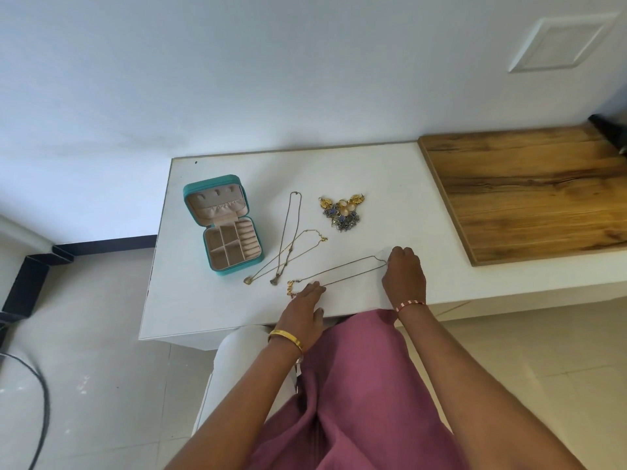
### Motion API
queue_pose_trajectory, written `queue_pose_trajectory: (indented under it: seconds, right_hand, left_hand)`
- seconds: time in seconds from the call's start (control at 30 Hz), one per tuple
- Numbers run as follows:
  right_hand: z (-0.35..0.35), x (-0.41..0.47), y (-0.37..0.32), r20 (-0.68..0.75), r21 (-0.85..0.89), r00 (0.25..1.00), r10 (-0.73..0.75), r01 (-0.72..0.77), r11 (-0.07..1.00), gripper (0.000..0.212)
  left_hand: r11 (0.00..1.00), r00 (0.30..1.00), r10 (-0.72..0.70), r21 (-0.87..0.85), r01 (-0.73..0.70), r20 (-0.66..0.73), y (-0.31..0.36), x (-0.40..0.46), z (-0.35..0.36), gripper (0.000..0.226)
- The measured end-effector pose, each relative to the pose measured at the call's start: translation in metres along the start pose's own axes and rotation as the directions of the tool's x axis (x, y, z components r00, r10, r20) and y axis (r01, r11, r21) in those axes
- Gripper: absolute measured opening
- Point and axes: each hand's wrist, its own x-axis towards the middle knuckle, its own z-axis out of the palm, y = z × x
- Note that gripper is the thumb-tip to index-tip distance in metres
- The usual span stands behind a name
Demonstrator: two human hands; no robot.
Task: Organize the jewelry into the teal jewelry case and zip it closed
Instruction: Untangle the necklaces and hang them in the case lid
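Note:
The teal jewelry case (224, 228) lies open on the left of the white table (373, 184), its beige compartments showing. Two thin gold chains (288, 245) cross each other to its right. A pile of gold and blue ornaments (342, 212) sits further back. A third gold chain (342, 273) stretches along the front of the table. My right hand (403, 276) pinches its far end with curled fingers. My left hand (305, 305) rests flat, fingertips pressing the chain near its gold pendant (290, 288).
A wooden board (529, 191) covers the table's right part. A dark object (610, 130) pokes in at the far right edge. My pink garment hangs below the front edge, and a black cable (40, 401) lies on the floor at the left.

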Motion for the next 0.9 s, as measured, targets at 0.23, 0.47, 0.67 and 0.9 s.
queue_pose_trajectory:
  seconds: [0.23, 0.47, 0.67, 0.9]
  right_hand:
    - [-0.021, 0.004, -0.011, 0.213, 0.7, 0.952, 0.218, -0.305, 0.646, 0.02]
    - [-0.077, -0.007, -0.052, 0.385, 0.878, 0.922, -0.032, -0.355, 0.322, 0.025]
    - [-0.126, -0.024, -0.092, 0.325, 0.864, 0.926, -0.19, -0.21, 0.457, 0.024]
    - [-0.172, -0.056, -0.12, 0.269, 0.863, 0.904, -0.333, -0.072, 0.499, 0.019]
  left_hand:
    - [0.998, 0.999, -0.037, -0.054, 0.036, -0.019, 0.006, 0.0, -0.011, 0.046]
    - [0.979, 0.964, 0.017, -0.19, -0.07, -0.266, 0.034, -0.013, -0.041, 0.037]
    - [0.946, 0.921, 0.071, -0.268, -0.184, -0.383, 0.07, -0.026, -0.067, 0.037]
    - [0.905, 0.895, 0.106, -0.331, -0.267, -0.434, 0.095, -0.057, -0.084, 0.034]
